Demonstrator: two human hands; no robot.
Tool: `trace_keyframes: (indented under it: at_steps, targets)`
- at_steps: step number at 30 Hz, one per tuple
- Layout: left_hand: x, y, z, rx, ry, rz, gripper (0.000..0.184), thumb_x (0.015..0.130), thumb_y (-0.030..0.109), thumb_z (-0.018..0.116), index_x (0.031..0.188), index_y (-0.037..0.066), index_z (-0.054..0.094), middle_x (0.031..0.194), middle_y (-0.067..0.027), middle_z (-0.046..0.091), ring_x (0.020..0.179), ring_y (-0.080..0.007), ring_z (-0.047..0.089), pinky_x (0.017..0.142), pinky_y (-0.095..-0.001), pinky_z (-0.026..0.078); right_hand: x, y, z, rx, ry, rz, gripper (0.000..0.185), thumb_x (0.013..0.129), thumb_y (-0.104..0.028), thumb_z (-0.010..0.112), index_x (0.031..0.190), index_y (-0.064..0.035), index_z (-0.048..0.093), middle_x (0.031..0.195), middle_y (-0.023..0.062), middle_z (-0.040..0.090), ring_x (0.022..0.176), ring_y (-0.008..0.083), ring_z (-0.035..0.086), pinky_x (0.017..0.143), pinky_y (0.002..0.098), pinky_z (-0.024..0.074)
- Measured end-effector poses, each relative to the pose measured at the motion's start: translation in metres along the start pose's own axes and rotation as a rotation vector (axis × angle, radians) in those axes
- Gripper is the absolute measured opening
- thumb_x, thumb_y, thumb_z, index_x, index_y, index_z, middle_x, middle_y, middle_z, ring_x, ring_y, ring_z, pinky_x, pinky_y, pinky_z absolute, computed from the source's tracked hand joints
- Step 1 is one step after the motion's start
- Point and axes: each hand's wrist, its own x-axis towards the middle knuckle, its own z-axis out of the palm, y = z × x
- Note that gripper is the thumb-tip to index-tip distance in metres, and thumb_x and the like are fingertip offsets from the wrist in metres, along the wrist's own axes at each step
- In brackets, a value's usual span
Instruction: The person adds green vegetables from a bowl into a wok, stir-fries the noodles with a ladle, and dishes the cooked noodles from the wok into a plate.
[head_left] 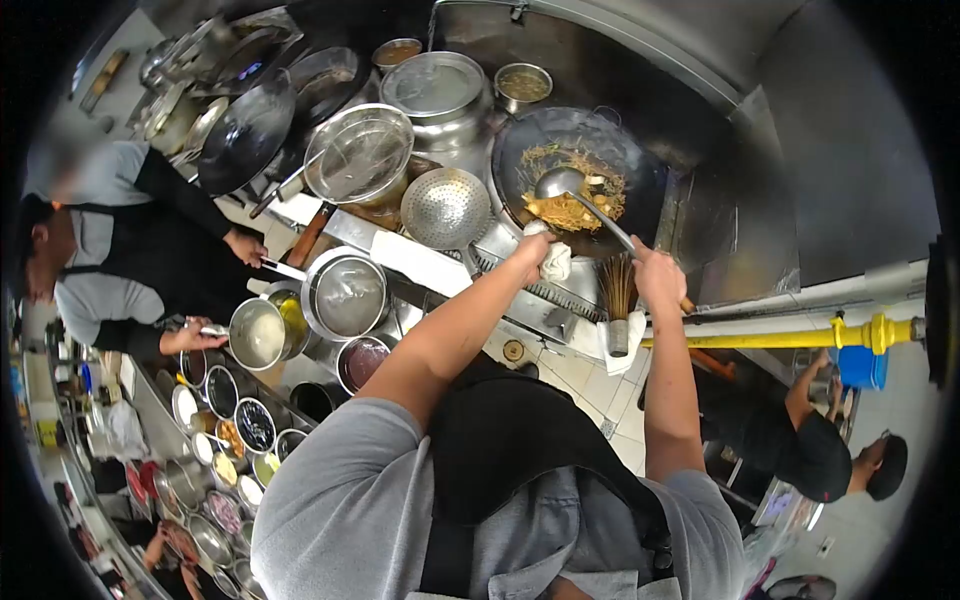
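Observation:
A dark wok [520,150] sits on the range, holding browned noodles [600,165] with paler pieces among them. My left hand [533,252] is closed on a folded white cloth [556,263] at the wok's near rim; whether a handle lies under the cloth is hidden. Wrapped round the long handle of a steel ladle [560,183] are the fingers of my right hand [658,277]. The ladle's bowl rests among the noodles. Just below my right hand, a bamboo wok brush [616,295] stands by a white cloth.
A perforated strainer [445,208] and a large steel pot with a sieve [358,155] stand left of the wok. At left, a co-worker [150,230] holds two pans. A yellow pipe [780,338] runs along the right. Several ingredient bowls [255,424] line the lower left.

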Motion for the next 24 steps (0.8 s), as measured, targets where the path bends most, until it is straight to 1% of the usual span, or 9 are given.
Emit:
trace_keyframes:
  at_steps: [6,12,14,16,19,20,21,23,24]
  targets:
    - [0.081,-0.005,-0.027,0.006,0.041,-0.047,0.022,0.098,0.017,0.041,0.093,0.003,0.057,0.073,-0.0118,0.063,0.057,-0.0285,0.062,0.052,-0.0482,0.054,-0.072,0.018,-0.059,0.071,0.040,0.131,0.042,0.089,-0.024,0.063,0.130,-0.0311,0.060,0.095,0.0172,0.069,0.090,0.0385,0.066,0.080,0.0487,0.0527]
    - [0.070,-0.016,-0.030,0.140,0.116,0.064,0.019,0.096,0.011,0.046,0.107,-0.001,0.056,0.089,-0.0136,0.066,0.070,-0.0297,0.068,0.059,-0.0457,0.058,-0.089,0.008,-0.096,0.073,-0.110,0.002,0.037,0.087,-0.019,0.065,0.124,-0.0163,0.065,0.103,0.0221,0.066,0.098,0.0421,0.061,0.087,0.0471,0.0492]
    - [0.061,-0.032,-0.030,0.055,0.119,0.119,0.020,0.092,0.005,0.047,0.108,-0.003,0.057,0.097,-0.0146,0.064,0.075,-0.0303,0.067,0.065,-0.0456,0.058,-0.093,-0.011,-0.111,0.064,-0.176,0.012,0.037,0.087,-0.020,0.065,0.123,-0.0152,0.065,0.104,0.0221,0.066,0.100,0.0413,0.061,0.088,0.0466,0.0487]
    - [-0.037,-0.018,0.003,-0.165,0.016,0.192,0.025,0.086,-0.002,0.046,0.108,-0.006,0.057,0.102,-0.0162,0.063,0.082,-0.0296,0.067,0.071,-0.0452,0.057,-0.083,-0.013,-0.111,0.092,-0.261,-0.018,0.037,0.087,-0.022,0.065,0.122,-0.0128,0.066,0.109,0.0223,0.065,0.106,0.0388,0.060,0.094,0.0455,0.0468]
    - [-0.008,-0.010,-0.014,0.064,0.114,0.080,0.029,0.086,0.002,0.050,0.113,-0.008,0.055,0.102,-0.0159,0.063,0.089,-0.0278,0.066,0.072,-0.0425,0.056,-0.051,-0.029,-0.080,0.157,-0.277,-0.019,0.035,0.090,-0.026,0.060,0.124,-0.0188,0.065,0.113,0.0185,0.066,0.109,0.0356,0.061,0.095,0.0436,0.0472]
    - [0.019,-0.012,-0.021,0.118,0.162,0.080,0.011,0.091,0.009,0.052,0.095,0.001,0.058,0.079,-0.0094,0.062,0.070,-0.0213,0.063,0.056,-0.0434,0.055,-0.037,-0.034,-0.063,0.124,-0.232,-0.005,0.036,0.091,-0.028,0.059,0.126,-0.0196,0.064,0.110,0.0195,0.066,0.106,0.0366,0.062,0.093,0.0449,0.0483]
    - [0.033,-0.027,-0.039,0.130,0.159,0.076,0.011,0.091,0.009,0.052,0.095,0.001,0.058,0.079,-0.0094,0.062,0.070,-0.0213,0.063,0.056,-0.0434,0.055,-0.031,-0.042,-0.044,0.092,-0.193,0.009,0.037,0.092,-0.029,0.057,0.128,-0.0205,0.062,0.108,0.0205,0.067,0.104,0.0376,0.063,0.091,0.0461,0.0495]
    - [0.043,-0.055,-0.066,0.213,0.195,0.267,0.009,0.089,0.010,0.055,0.091,0.002,0.058,0.076,-0.0084,0.061,0.069,-0.0201,0.062,0.060,-0.0437,0.054,-0.033,-0.067,-0.026,0.108,-0.132,0.125,0.039,0.093,-0.029,0.057,0.131,-0.0216,0.060,0.105,0.0209,0.067,0.100,0.0388,0.064,0.087,0.0479,0.0506]
    - [0.017,-0.068,-0.078,0.271,0.175,0.213,0.033,0.082,0.007,0.059,0.111,-0.007,0.057,0.105,-0.0141,0.064,0.093,-0.0228,0.062,0.081,-0.0364,0.051,-0.038,-0.073,-0.018,0.119,-0.083,0.231,0.041,0.093,-0.029,0.057,0.133,-0.0227,0.057,0.103,0.0213,0.068,0.097,0.0401,0.065,0.084,0.0497,0.0517]
